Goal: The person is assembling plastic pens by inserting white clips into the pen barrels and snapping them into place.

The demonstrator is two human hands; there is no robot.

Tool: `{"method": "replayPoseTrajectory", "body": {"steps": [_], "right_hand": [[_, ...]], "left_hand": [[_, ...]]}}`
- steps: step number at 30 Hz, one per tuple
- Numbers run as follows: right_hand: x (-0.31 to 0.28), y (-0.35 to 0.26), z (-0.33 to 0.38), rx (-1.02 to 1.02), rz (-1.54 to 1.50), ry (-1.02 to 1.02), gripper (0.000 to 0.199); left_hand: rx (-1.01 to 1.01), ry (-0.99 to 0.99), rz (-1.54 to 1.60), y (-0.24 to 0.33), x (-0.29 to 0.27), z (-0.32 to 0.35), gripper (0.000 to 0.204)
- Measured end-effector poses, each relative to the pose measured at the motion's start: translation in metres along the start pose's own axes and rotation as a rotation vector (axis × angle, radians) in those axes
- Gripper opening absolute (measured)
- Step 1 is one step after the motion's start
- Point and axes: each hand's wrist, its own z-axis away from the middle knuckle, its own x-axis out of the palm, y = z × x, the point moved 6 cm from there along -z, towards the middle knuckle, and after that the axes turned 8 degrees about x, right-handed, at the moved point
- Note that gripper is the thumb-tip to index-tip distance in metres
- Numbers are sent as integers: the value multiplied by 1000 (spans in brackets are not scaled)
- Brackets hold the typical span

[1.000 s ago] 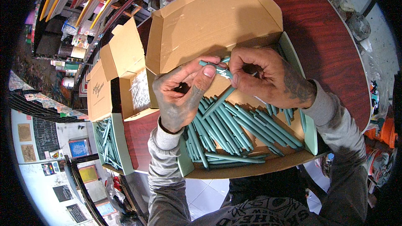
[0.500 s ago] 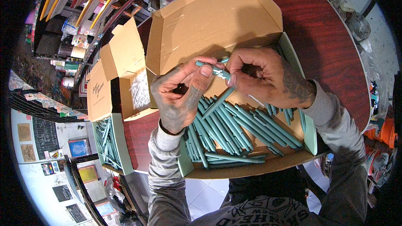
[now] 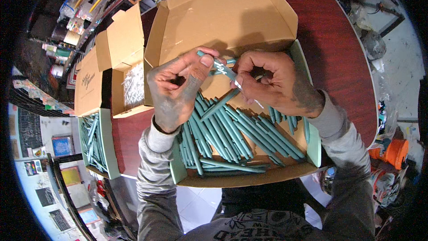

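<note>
Above the large open cardboard box (image 3: pixel 218 9), both hands hold one slim teal pen (image 3: pixel 220 67) with white print on its side. My left hand (image 3: pixel 176 82) pinches it near its upper left end between thumb and fingers. The lower right end meets the thumb and fingertips of my right hand (image 3: pixel 274 80), which are closed on it; a pale bit shows there. Beneath them, a pile of similar teal pens (image 3: pixel 227 134) fills much of the box. One pen lies crosswise on top, and more lie partly hidden behind my right hand.
Left of the large box stands a small cardboard box (image 3: pixel 117 91) of thin white pieces. Beside it, a pale green box (image 3: pixel 111 147) holds more teal pens. All rest on a dark red table (image 3: pixel 336 62). An orange container (image 3: pixel 396 151) stands at the right.
The view has shifted, so everything sits a little further left. The pen tilts more steeply, its right end lower. Both hands keep their hold on it.
</note>
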Motion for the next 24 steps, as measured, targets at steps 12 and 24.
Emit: {"method": "replayPoseTrajectory", "body": {"steps": [12, 24], "right_hand": [[0, -1, 0, -26, 3, 25, 8], [-1, 2, -1, 5, -10, 29, 9]], "left_hand": [[-29, 22, -34, 4, 0, 4, 20], [76, -45, -41, 8, 2, 1, 22]]}}
